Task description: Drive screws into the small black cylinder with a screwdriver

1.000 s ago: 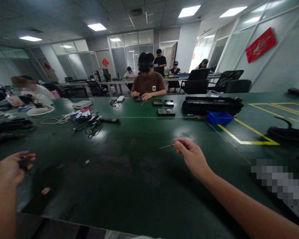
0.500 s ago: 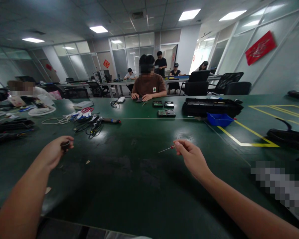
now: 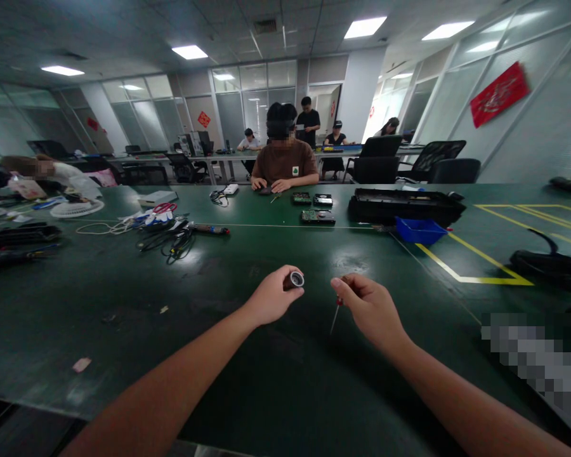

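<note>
The left hand (image 3: 269, 299) was clamped around a short, dark cylinder with a silvery ring-shaped rim (image 3: 295, 279), its rimmed end turned toward the right hand (image 3: 370, 303). Near but apart from it, the right hand's thumb and fingers pinched a slim, red-collared tool (image 3: 339, 301), its thin metal shaft slanting downward below them. Beyond the right hand, a blue plastic bin (image 3: 419, 231) sat on the dark green tabletop (image 3: 247, 381).
</note>
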Tool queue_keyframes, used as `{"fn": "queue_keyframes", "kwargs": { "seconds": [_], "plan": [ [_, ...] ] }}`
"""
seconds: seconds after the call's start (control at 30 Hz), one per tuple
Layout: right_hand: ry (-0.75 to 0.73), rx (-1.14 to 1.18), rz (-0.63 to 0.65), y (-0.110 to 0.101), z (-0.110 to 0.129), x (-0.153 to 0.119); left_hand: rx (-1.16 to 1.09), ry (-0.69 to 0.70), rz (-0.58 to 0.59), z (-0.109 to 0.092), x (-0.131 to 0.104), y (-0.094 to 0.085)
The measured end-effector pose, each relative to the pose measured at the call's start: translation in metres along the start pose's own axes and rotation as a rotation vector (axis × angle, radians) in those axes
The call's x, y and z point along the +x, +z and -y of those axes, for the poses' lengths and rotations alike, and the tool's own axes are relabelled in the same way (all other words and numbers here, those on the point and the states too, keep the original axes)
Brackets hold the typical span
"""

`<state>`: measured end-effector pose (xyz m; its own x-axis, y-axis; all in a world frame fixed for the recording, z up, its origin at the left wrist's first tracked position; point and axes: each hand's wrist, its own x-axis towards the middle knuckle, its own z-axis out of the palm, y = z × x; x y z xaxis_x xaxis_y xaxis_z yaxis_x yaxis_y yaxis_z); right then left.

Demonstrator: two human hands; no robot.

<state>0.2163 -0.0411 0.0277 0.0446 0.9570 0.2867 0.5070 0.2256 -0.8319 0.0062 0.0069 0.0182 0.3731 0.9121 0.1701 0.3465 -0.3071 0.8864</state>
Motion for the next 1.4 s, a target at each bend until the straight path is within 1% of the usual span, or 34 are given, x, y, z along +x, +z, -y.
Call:
{"fn": "queue_keyframes", "kwargs": {
  "seconds": [0.03, 0.1, 0.2, 0.3, 0.4, 0.47, 0.57, 0.67, 0.87, 1.07, 1.17, 1.3, 1.4],
  "plan": [
    [-0.013, 0.007, -0.006, 0.000, 0.001, -0.001, 0.029, 0.029, 0.016, 0.004, -0.001, 0.005],
    [-0.039, 0.041, -0.019, 0.001, 0.003, -0.003, 0.088, 0.074, 0.027, 0.012, -0.006, 0.008],
    [-0.072, 0.134, -0.049, 0.001, 0.005, -0.005, 0.132, 0.104, 0.018, 0.022, -0.014, 0.003],
    [-0.083, 0.215, -0.079, 0.002, 0.004, -0.008, 0.154, 0.103, -0.011, 0.028, -0.016, -0.002],
    [-0.080, 0.232, -0.051, 0.004, 0.001, -0.010, 0.167, 0.112, -0.048, 0.029, -0.014, -0.003],
    [-0.078, 0.224, -0.016, 0.006, -0.001, -0.010, 0.174, 0.126, -0.044, 0.029, -0.013, -0.004],
    [-0.062, 0.175, -0.005, 0.009, -0.002, -0.009, 0.180, 0.140, -0.027, 0.028, -0.013, -0.004],
    [-0.047, 0.117, -0.030, 0.009, -0.001, -0.008, 0.187, 0.147, -0.017, 0.028, -0.014, -0.004],
    [-0.027, 0.089, -0.072, 0.008, -0.002, -0.006, 0.210, 0.142, -0.004, 0.028, -0.014, -0.003],
    [0.009, 0.080, -0.077, 0.008, -0.009, -0.003, 0.194, 0.148, -0.035, 0.028, -0.014, -0.003],
    [-0.036, 0.016, -0.097, 0.006, -0.006, -0.004, 0.200, 0.151, -0.031, 0.028, -0.014, -0.004],
    [-0.167, -0.224, -0.139, 0.001, 0.000, -0.007, 0.229, 0.151, -0.029, 0.026, -0.015, -0.005],
    [-0.240, -0.309, -0.157, 0.000, 0.002, -0.009, 0.253, 0.159, -0.021, 0.024, -0.015, -0.005]
  ]
}}
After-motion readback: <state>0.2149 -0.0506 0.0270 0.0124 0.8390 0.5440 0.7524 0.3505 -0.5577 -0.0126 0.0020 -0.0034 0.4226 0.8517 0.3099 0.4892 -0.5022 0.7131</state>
